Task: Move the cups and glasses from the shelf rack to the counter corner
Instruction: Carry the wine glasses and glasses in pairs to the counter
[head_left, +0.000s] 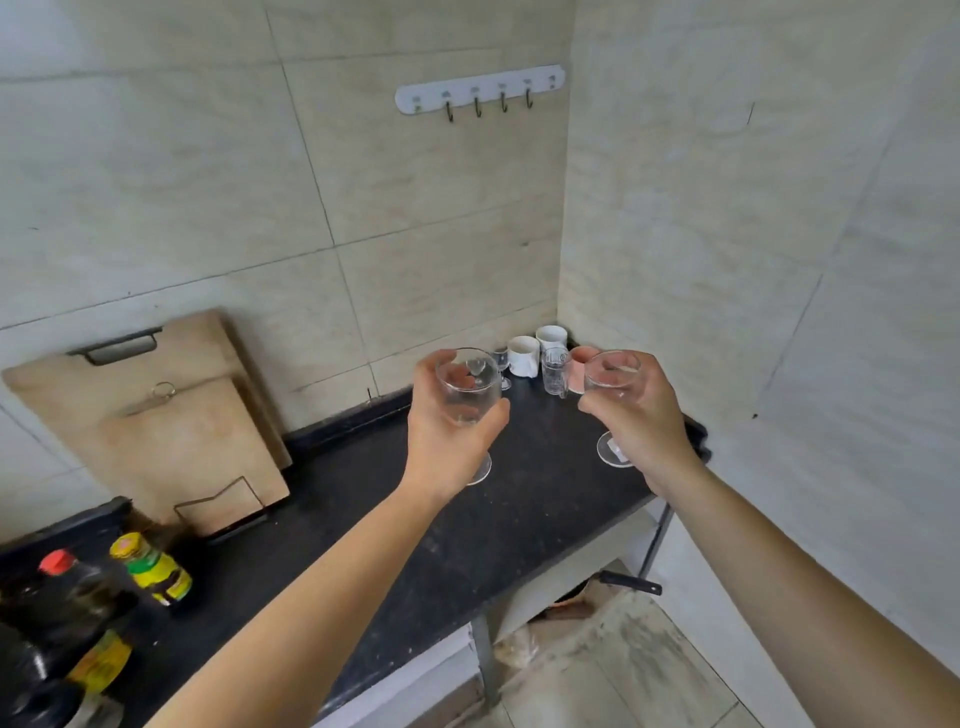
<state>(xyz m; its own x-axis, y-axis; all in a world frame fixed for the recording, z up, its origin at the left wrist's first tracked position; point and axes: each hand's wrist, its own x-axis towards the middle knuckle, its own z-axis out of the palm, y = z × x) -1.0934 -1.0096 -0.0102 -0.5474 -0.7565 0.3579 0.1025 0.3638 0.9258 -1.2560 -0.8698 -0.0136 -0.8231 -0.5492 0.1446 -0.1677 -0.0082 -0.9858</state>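
Carrying step. Left hand (451, 421) grips glass (467, 387), right hand (641, 415) grips second glass (613, 371), both over bench (405, 525). Cups (537, 349) at its corner, 12 o'clock from hands. Next, likely: set both glasses down upright beside cups, gently.

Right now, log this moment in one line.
left hand: grips left glass | right hand: grips right glass | both held over counter | corner: two white mugs, pink cup, two small glasses
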